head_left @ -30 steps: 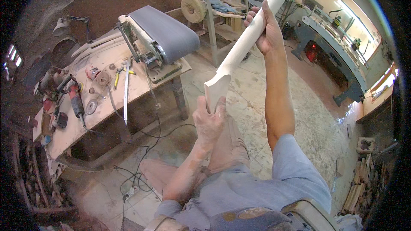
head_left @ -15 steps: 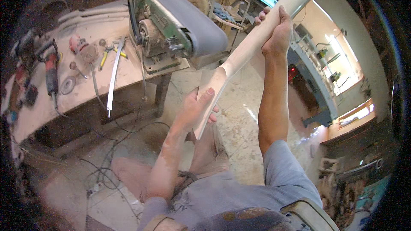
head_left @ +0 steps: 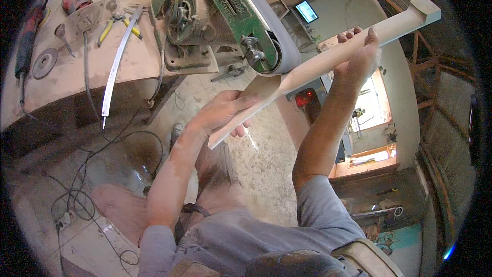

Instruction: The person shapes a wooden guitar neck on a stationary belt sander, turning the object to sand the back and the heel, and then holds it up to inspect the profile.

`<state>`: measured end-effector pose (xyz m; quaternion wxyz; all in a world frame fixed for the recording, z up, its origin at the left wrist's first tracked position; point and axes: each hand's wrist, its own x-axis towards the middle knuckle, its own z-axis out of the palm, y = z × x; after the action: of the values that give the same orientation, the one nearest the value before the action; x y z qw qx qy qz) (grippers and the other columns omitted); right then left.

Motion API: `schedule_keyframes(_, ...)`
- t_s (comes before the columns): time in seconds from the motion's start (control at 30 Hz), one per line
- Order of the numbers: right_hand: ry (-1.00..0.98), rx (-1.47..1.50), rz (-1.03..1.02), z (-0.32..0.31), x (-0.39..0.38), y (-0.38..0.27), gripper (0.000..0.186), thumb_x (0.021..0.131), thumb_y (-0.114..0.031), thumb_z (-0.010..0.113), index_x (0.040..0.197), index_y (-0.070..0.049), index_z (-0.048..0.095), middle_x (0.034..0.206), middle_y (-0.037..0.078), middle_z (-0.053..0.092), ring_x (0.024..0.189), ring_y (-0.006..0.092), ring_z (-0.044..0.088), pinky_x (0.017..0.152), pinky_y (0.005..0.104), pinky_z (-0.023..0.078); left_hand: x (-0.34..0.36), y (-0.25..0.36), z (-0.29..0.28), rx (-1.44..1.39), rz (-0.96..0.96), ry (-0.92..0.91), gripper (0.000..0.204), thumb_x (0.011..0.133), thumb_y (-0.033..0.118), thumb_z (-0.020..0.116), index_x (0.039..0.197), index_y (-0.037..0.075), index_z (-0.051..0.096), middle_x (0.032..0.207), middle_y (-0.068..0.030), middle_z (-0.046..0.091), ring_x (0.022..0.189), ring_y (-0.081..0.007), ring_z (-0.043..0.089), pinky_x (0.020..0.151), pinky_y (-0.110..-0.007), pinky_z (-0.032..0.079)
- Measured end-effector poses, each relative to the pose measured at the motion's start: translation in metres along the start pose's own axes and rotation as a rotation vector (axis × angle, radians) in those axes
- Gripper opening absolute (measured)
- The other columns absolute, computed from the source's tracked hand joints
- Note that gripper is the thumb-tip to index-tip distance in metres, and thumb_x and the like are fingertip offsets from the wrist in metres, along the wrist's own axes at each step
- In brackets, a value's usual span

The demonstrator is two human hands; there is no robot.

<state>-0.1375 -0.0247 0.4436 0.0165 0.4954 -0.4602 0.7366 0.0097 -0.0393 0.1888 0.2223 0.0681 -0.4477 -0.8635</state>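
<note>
A long pale wooden piece (head_left: 328,57), rounded along much of its length with a shaped block at the far end, runs diagonally across the view. My left hand (head_left: 225,113) is closed round its lower, flatter part, thumb on top and fingertips underneath. My right hand (head_left: 359,56) grips the rounded part higher up to the right. The piece's middle lies at the grey belt (head_left: 289,56) of a dusty green belt sander (head_left: 253,31), just under its rounded end; whether they touch, I cannot tell.
On the workbench (head_left: 69,77) at left lie a power tool (head_left: 25,48), a disc (head_left: 45,64), pliers (head_left: 105,33) and a metal strip (head_left: 118,74). Cables (head_left: 82,195) tangle on the floor. Behind the piece are a screen (head_left: 306,11) and machinery with a red light (head_left: 306,98).
The piece has tilted flatter and moved under the sander's end, held in both hands. My left hand has risen and shifted left. The view has turned, bringing the sander closer.
</note>
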Motion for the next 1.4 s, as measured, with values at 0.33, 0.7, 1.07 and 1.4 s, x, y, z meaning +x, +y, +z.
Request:
schedule_keyframes(0.33, -0.012, -0.094, 0.03, 0.005, -0.005, 0.013, 0.029, 0.102, -0.019, 0.054, 0.117, -0.001, 0.037, 0.091, 0.011, 0.051, 0.073, 0.0187, 0.055, 0.058, 0.0329, 0.052, -0.001, -0.014, -0.011, -0.07, -0.035, -0.063, 0.062, 0.094, 0.057, 0.065, 0.108, -0.003, 0.059, 0.075, -0.0098, 0.062, 0.047, -0.0129, 0.06, 0.042, -0.027, 0.052)
schedule_keyframes(0.7, 0.01, 0.309, 0.325, -0.089, -0.013, 0.034, 0.051, 0.101, -0.046, 0.057, 0.116, 0.002, 0.051, 0.096, 0.017, 0.065, 0.084, 0.0296, 0.067, 0.076, 0.0437, 0.058, -0.051, -0.053, 0.095, 0.632, 0.537, 0.781, 0.043, 0.089, 0.036, 0.078, 0.086, 0.001, 0.053, 0.07, -0.0181, 0.066, 0.056, -0.0307, 0.067, 0.048, -0.04, 0.049)
schedule_keyframes(1.07, 0.088, 0.599, 0.538, -0.137, -0.045, 0.054, 0.054, 0.099, -0.047, 0.06, 0.114, 0.003, 0.051, 0.099, 0.021, 0.061, 0.09, 0.0369, 0.067, 0.085, 0.0507, 0.056, -0.081, -0.039, 0.109, 1.204, 0.787, 0.947, 0.032, 0.083, 0.024, 0.084, 0.085, 0.005, 0.057, 0.069, -0.0155, 0.066, 0.059, -0.0326, 0.066, 0.053, -0.039, 0.051)
schedule_keyframes(1.4, -0.02, 0.762, 0.619, -0.156, -0.056, 0.046, 0.074, 0.106, -0.056, 0.03, 0.129, 0.014, 0.036, 0.123, 0.035, 0.056, 0.119, 0.0474, 0.058, 0.103, 0.058, 0.052, -0.117, 0.02, 0.113, 1.543, 0.854, 0.97, 0.027, 0.078, 0.021, 0.087, 0.085, 0.006, 0.066, 0.07, -0.0126, 0.065, 0.059, -0.0273, 0.064, 0.056, -0.035, 0.051)
